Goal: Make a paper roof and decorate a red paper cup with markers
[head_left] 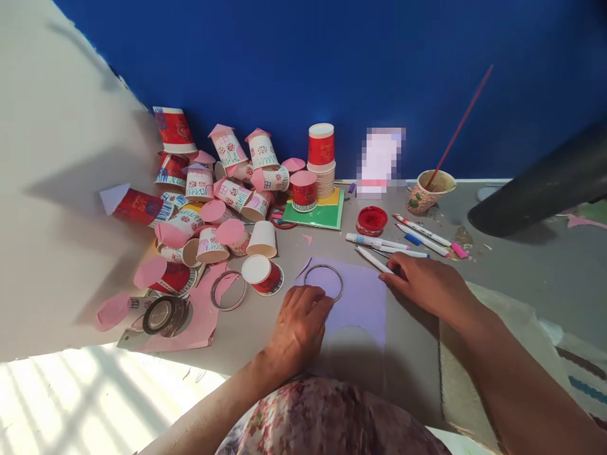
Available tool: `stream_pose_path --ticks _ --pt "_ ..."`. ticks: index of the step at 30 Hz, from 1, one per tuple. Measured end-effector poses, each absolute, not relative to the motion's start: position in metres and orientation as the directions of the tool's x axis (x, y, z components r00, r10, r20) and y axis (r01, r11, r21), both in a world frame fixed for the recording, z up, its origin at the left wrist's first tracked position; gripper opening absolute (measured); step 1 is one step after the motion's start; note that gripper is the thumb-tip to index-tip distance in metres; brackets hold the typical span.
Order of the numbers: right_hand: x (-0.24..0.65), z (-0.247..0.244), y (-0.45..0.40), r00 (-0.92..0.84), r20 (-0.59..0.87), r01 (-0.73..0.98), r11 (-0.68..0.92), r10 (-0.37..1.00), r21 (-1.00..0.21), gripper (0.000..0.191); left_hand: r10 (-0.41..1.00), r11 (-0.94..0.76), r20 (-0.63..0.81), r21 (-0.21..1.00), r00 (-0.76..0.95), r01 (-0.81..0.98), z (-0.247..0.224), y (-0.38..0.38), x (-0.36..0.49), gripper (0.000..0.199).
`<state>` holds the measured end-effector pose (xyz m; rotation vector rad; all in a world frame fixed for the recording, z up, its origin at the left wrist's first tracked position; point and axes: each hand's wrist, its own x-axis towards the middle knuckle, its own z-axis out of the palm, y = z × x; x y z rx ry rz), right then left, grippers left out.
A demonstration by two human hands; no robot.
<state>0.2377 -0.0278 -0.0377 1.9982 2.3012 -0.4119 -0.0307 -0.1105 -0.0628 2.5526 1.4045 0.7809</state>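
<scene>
A sheet of purple paper point(364, 294) lies on the table in front of me, with a rounded piece cut out of its near edge. On it rests a thin metal bangle point(341, 281). My left hand point(300, 322) has its fingers curled down on the bangle's near side. To the right, the fingers of my right hand point(429, 281) close on the end of a white marker pen point(372, 259). Several other pens lie just beyond that hand, among them a capped white marker point(363, 240) and a pink-capped one point(422, 229).
Decorated paper cups point(232, 193) with pink paper roofs are heaped at the left. A second bangle point(245, 291) and a tape roll point(159, 315) lie on pink paper point(206, 322). Further back are a red tub point(372, 220), a cup with a stick point(427, 193) and a dark pipe point(535, 180).
</scene>
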Motion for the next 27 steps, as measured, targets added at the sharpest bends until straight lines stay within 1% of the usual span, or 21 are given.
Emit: stream_pose_path --ticks 2,3,5,7,9,10,12,15,19,22,27 --pt "0.232 -0.038 -0.032 -0.131 -0.11 0.979 0.111 0.985 -0.168 0.024 0.828 -0.533 0.421 0.386 0.37 0.753 -0.064 -0.116 -0.039 0.028" --pt "0.228 -0.038 -0.035 -0.128 -0.038 0.974 0.118 0.991 -0.194 0.025 0.834 -0.52 0.431 0.402 0.346 0.754 -0.064 -0.119 -0.044 0.026" --pt "0.214 -0.04 -0.043 -0.174 0.093 0.937 0.194 0.98 -0.291 0.027 0.838 -0.513 0.436 0.423 0.33 0.747 -0.065 -0.126 -0.053 0.024" --pt "0.2 -0.043 -0.05 -0.319 0.131 0.835 0.343 0.939 -0.43 0.03 0.832 -0.529 0.435 0.434 0.344 0.73 -0.065 -0.131 -0.062 0.021" --pt "0.188 -0.047 -0.055 -0.419 0.131 0.757 0.425 0.899 -0.497 0.041 0.83 -0.539 0.426 0.445 0.36 0.715 -0.065 -0.134 -0.069 0.021" --pt "0.184 -0.049 -0.056 -0.449 0.122 0.743 0.445 0.885 -0.5 0.049 0.833 -0.534 0.421 0.45 0.357 0.716 -0.066 -0.135 -0.072 0.021" --pt "0.179 -0.051 -0.056 -0.491 0.088 0.748 0.471 0.867 -0.467 0.06 0.842 -0.52 0.412 0.456 0.347 0.722 -0.068 -0.136 -0.076 0.02" --pt "0.174 -0.051 -0.05 -0.551 0.038 0.754 0.517 0.834 -0.405 0.066 0.841 -0.518 0.424 0.457 0.335 0.723 -0.072 -0.137 -0.078 0.018" --pt "0.168 -0.051 -0.046 -0.591 0.04 0.742 0.563 0.806 -0.364 0.06 0.834 -0.527 0.445 0.469 0.325 0.709 -0.075 -0.137 -0.077 0.018" --pt "0.163 -0.05 -0.046 -0.607 0.045 0.73 0.58 0.793 -0.362 0.054 0.83 -0.534 0.454 0.48 0.325 0.696 -0.074 -0.137 -0.077 0.019" --pt "0.157 -0.048 -0.044 -0.621 0.047 0.722 0.595 0.782 -0.354 0.052 0.835 -0.527 0.438 0.464 0.333 0.712 -0.074 -0.137 -0.077 0.019"
